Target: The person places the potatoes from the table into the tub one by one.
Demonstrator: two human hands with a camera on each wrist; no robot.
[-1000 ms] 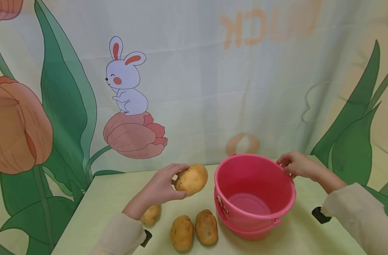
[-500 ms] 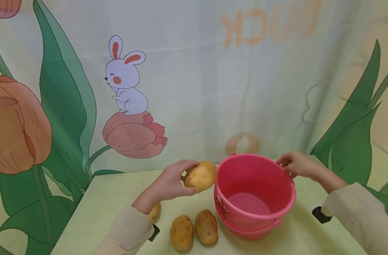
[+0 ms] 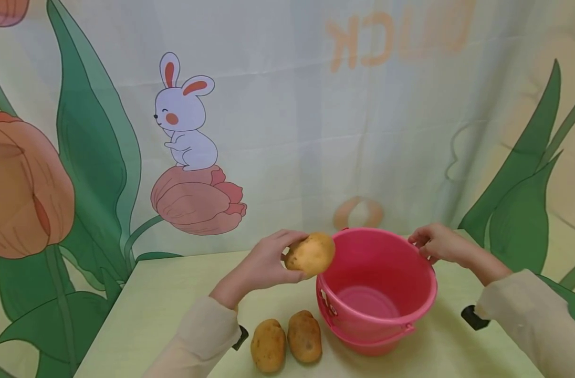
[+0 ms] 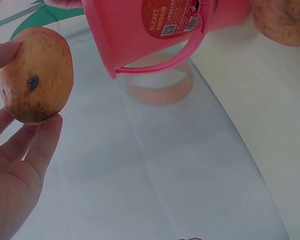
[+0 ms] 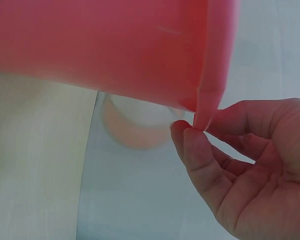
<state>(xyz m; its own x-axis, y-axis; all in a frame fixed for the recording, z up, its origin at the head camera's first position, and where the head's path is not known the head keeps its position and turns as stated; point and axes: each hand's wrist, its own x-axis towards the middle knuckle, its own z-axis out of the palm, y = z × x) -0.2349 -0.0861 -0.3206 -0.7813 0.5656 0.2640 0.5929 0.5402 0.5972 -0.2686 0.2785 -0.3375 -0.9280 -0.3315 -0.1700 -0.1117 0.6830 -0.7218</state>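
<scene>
Pale table (image 3: pixel 164 294) | left hand (image 3: pixel 263 265) gripping potato (image 3: pixel 310 254) at bucket's (image 3: pixel 377 289) 9 o'clock rim | right hand (image 3: pixel 438 244) pinching rim at 2 o'clock | two potatoes (image 3: pixel 287 341) lying alongside.

The pink bucket (image 3: pixel 377 294) is wide open on top, nothing inside, so there's loads of room to drop in. The left hand (image 3: pixel 263 265) with its potato (image 3: pixel 310 254) sits right at the near rim, the right hand (image 3: pixel 438 244) pinches the far rim. Two potatoes (image 3: pixel 287 341) crowd the worktop (image 3: pixel 164 304) just beside the bucket's left; farther left is open.
</scene>
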